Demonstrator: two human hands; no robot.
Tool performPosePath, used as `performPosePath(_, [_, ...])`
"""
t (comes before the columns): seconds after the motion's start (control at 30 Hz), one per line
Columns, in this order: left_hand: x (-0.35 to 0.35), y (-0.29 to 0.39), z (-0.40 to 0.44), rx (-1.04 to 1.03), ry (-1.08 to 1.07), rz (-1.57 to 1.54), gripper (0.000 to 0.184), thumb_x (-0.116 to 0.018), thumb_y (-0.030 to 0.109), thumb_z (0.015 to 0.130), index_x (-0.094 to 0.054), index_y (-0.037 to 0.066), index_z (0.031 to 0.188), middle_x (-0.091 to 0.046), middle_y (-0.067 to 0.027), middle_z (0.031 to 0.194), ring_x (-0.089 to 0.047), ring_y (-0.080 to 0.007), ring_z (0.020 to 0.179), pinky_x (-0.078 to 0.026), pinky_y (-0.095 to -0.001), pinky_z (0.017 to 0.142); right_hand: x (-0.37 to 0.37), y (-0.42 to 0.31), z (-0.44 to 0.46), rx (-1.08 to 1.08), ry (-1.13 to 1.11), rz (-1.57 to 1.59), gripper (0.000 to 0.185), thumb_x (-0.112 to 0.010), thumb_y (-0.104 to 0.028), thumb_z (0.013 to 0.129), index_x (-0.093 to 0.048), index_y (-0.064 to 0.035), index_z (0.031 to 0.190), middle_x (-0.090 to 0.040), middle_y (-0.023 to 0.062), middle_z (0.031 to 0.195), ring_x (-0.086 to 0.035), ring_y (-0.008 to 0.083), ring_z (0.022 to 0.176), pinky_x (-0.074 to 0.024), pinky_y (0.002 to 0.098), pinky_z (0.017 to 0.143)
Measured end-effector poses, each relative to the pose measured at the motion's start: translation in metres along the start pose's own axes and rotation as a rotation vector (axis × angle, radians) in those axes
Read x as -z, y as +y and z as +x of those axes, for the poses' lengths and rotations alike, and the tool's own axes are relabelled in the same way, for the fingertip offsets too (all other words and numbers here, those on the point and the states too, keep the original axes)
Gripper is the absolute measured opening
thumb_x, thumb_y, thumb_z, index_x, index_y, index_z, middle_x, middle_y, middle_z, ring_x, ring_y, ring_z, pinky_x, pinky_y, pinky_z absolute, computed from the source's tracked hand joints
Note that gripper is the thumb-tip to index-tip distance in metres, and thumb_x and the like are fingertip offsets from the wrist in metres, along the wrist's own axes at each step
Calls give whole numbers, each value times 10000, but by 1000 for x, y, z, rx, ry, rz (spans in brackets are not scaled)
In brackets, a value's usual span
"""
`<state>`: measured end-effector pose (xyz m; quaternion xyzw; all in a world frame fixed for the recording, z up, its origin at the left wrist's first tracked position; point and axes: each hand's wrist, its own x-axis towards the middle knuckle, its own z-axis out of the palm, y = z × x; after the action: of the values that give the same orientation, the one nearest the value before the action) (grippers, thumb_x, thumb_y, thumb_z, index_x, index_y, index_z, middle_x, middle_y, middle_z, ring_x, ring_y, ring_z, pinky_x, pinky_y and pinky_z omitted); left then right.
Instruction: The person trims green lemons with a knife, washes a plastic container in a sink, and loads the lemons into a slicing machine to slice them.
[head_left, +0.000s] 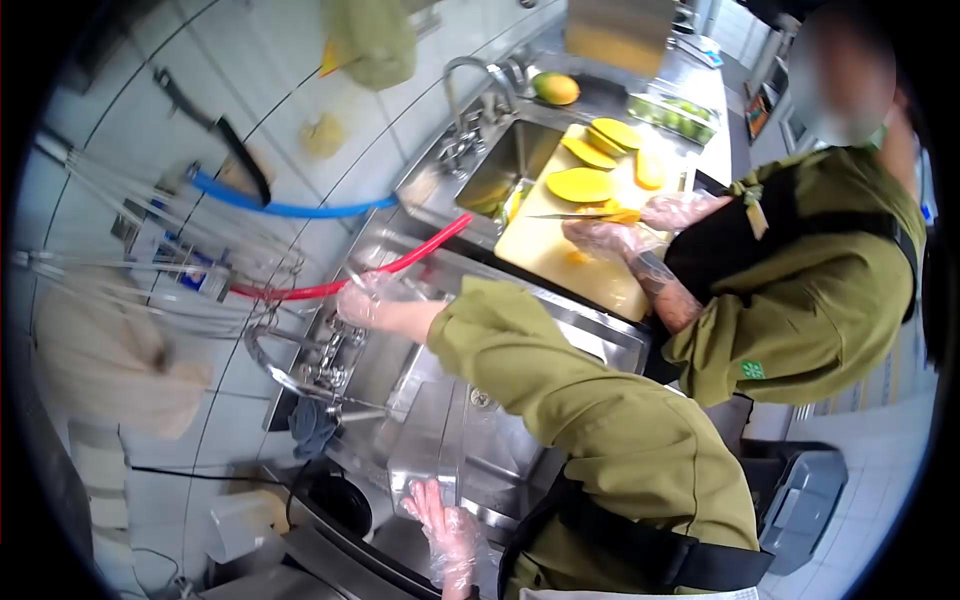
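My left hand (445, 528), in a clear plastic glove, is at the lower end of a clear plastic container (428, 435). Its fingers are stretched out against the container's end. The container lies over the steel sink (500, 425). My right hand (368, 300), also gloved, reaches to the wall side of the sink above the faucet (325, 365). Its fingers are closed by the red hose (430, 248); what they hold is too small to tell.
At the upper right a co-worker (810, 270) holds a knife (565, 216) over mango pieces (582, 185) on a cutting board (530, 235). Whisks (150, 265) and a blue hose (300, 209) hang by the wall. A grey bin (805, 510) stands at the lower right.
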<state>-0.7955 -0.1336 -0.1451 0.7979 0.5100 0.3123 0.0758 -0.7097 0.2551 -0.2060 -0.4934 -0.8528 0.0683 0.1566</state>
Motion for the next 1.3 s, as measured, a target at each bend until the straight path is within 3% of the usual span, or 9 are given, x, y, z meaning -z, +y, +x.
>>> performPosePath(0.27, [35, -26, -47, -319, -151, 254, 524, -413, 248, 876, -187, 259, 1348, -339, -55, 1360, -248, -362, 1274, -77, -583, 1021, 45, 10, -167, -11, 155, 333, 219, -472, -233, 800, -580, -47, 760, -560, 145, 646, -544, 258, 581, -436, 373, 541])
performPosePath(0.37, [56, 9, -25, -212, -78, 338, 622, -433, 340, 881, -60, 303, 1377, -353, -113, 1338, -300, -409, 1234, -154, -606, 990, 109, 8, -247, -152, 167, 507, 268, -410, -266, 870, -545, -38, 836, -552, 137, 662, -541, 264, 600, -427, 366, 550])
performPosePath(0.43, [43, -36, -43, 849, 365, -371, 590, -445, 410, 867, -219, 154, 1348, -385, -182, 1292, -364, -336, 1201, -234, -522, 994, 147, 5, -299, -314, 100, 692, 275, -396, -265, 875, -529, -25, 854, -552, 144, 673, -543, 276, 615, -420, 379, 558])
performPosePath(0.5, [62, 58, -8, 64, 520, -130, 572, -456, 436, 862, -393, 47, 1277, -423, -225, 1236, -446, -256, 1116, -304, -385, 994, 151, -1, -339, -392, 114, 755, 270, -386, -256, 875, -512, -18, 862, -545, 150, 666, -542, 288, 624, -414, 390, 566])
performPosePath(0.67, [136, 189, -38, 970, 498, -643, 467, -442, 222, 855, -364, 2, 1259, -433, -160, 1233, -418, -207, 1134, -347, -353, 937, 134, 1, -440, -32, 104, 456, 308, -388, -301, 880, -515, -30, 956, -564, 163, 807, -560, 298, 741, -442, 367, 647])
performPosePath(0.7, [140, 124, -124, 414, 496, -629, 490, -466, 272, 856, -347, 47, 1275, -386, -123, 1287, -400, -176, 1147, -412, -350, 848, 133, 1, -468, 153, 61, 262, 321, -387, -313, 882, -516, -39, 988, -564, 166, 835, -559, 298, 784, -443, 365, 675])
performPosePath(0.73, [154, 135, -146, 607, 424, -696, 502, -477, 316, 854, -353, 60, 1267, -362, -106, 1307, -390, -171, 1158, -423, -352, 833, 135, 2, -495, 333, 31, 62, 336, -386, -325, 883, -517, -48, 1021, -565, 170, 862, -559, 297, 827, -444, 363, 703])
performPosePath(0.83, [163, 133, -215, 888, 199, -930, 429, -491, 303, 837, -383, 125, 1213, -352, -37, 1324, -391, -180, 1170, -417, -388, 852, 247, -9, -612, -184, -248, 803, 367, -366, -354, 894, -531, -62, 1043, -552, 174, 926, -537, 280, 908, -427, 369, 767])
performPosePath(1.3, [-281, 528, -83, 897, -883, -1384, 244, -497, -61, 623, -412, 138, 735, -416, -64, 1282, -388, -255, 1186, -406, -423, 811, 352, 157, -1120, -1271, 513, 675, 389, -622, -377, 738, -587, 1, 820, -588, 112, 738, -563, 214, 717, -436, 339, 650])
